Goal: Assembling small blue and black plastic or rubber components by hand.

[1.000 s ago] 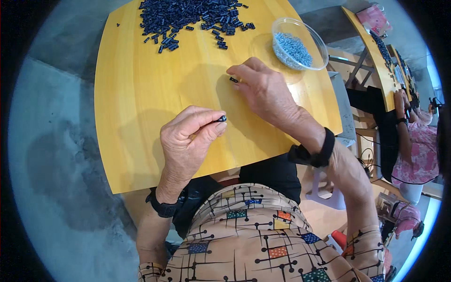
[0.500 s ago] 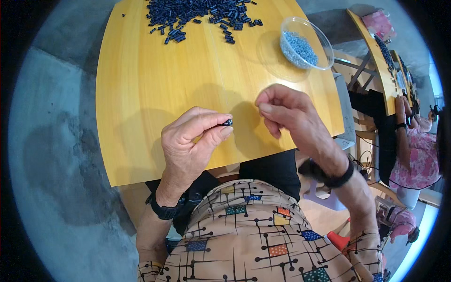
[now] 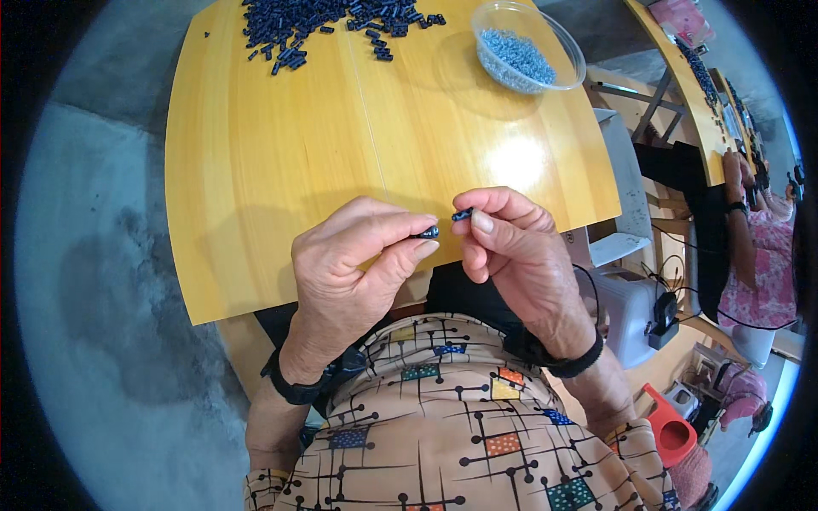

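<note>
My left hand (image 3: pixel 349 255) is closed in a pinch, thumb and forefinger gripping a small dark plastic piece (image 3: pixel 429 232) whose end pokes out past the fingertips. Facing it, my right hand (image 3: pixel 528 251) pinches another small dark plastic piece (image 3: pixel 462 215) of short, tube-like shape. The two pieces are close together, with a narrow gap between them. Both hands are just above the near edge of the yellow wooden table (image 3: pixel 281 187). Fingers hide most of the left piece.
A heap of similar dark pieces (image 3: pixel 294 21) lies at the table's far side. Right of it stands a clear plastic bowl (image 3: pixel 573 53) holding many tiny shiny bluish pieces (image 3: pixel 515 55). Farther right, another person (image 3: pixel 758 264) sits at a second table (image 3: pixel 682 85). A red plastic object (image 3: pixel 669 430) is at lower right.
My right hand has come down and left toward the left hand, and a dark piece now shows in its fingers. The left hand keeps its grip. The view has shifted slightly.
</note>
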The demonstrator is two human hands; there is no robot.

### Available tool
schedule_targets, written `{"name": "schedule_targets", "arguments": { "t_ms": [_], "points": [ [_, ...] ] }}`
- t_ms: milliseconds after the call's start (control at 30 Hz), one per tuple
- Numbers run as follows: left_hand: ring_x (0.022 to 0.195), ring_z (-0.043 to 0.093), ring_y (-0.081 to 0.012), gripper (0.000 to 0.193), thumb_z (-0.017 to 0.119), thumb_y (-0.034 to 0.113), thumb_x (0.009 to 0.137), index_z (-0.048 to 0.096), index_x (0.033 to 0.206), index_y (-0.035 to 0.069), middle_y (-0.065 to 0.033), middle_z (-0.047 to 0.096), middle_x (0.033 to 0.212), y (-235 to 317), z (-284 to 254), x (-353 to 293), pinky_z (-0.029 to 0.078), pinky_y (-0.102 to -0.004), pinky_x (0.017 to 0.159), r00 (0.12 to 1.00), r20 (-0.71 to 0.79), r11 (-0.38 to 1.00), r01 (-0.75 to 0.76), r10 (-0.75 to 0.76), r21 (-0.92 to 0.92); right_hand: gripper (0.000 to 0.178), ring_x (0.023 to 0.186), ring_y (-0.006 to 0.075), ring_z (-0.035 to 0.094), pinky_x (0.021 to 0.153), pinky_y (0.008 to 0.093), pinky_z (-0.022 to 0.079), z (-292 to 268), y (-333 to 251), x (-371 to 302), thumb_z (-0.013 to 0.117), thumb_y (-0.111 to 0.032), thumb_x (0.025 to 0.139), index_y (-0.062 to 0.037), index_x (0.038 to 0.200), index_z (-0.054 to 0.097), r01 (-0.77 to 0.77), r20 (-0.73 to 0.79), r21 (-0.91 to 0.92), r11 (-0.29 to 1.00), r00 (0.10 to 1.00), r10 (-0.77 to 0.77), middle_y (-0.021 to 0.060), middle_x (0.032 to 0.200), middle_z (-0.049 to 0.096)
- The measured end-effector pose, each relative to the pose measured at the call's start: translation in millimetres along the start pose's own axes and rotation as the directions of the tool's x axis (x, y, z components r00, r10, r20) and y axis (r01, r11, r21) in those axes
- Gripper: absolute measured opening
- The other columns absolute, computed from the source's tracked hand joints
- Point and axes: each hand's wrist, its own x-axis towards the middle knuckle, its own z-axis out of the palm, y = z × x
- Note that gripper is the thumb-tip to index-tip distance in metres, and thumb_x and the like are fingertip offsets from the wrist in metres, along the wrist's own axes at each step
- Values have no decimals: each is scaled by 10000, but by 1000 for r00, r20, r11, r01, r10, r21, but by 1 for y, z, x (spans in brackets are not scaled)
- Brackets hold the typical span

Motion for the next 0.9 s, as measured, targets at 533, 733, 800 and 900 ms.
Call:
{"name": "schedule_targets", "arguments": {
  "t_ms": [533,733,800,900],
  "points": [
    [720,627,-169,164,749,2,740,695,894,4,-88,660,802,-1,-4,0,475,-255,617,1000,-7,995,-18,19,96,145,666,62,592,588,194,486,3,7,2,671,-58,867,-15,1003,695,160,17,-272,949,987,-161,25,830,678],
    [712,625,-171,161,752,10,738,695,888,11,-83,655,796,-3,-5,0,476,-261,610,1000,-3,992,-23,23,121,137,680,43,591,603,180,489,10,5,2,668,-50,868,-35,1000,704,196,25,-423,885,979,-204,5,826,677],
    [709,626,-174,159,751,9,737,694,885,13,-84,654,793,-2,-5,0,478,-264,611,1000,13,990,-25,23,137,136,684,39,591,604,177,489,10,4,3,667,-49,869,-36,999,704,212,38,-435,875,975,-218,3,826,677],
    [707,627,-174,157,749,6,735,694,882,15,-84,653,790,-2,-5,0,482,-265,614,999,19,988,-35,32,149,136,686,36,591,607,172,490,9,5,3,667,-48,869,-37,999,705,228,47,-454,862,972,-232,1,826,677]
  ]
}}
